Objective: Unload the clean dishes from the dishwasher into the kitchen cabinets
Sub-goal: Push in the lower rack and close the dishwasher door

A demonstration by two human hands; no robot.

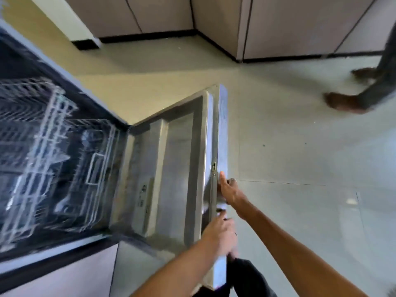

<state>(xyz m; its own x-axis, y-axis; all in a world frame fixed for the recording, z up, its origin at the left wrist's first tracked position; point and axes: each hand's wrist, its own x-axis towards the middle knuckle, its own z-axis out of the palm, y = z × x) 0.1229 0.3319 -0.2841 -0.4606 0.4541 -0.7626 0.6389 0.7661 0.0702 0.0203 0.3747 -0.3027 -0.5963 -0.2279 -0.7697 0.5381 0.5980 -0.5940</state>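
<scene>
Steel dishwasher door [177, 168] hangs open, both hands on its top edge: left hand [220, 230] and right hand [228, 189] each curl a grip round it. Racks [53, 151] inside look blurry, w/ dishes [92, 138] still loaded; unloading not begun, cabinets [214, 16] shut.

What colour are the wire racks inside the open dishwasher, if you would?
White, though blurred; the racks show in the head view, the only one.
</scene>
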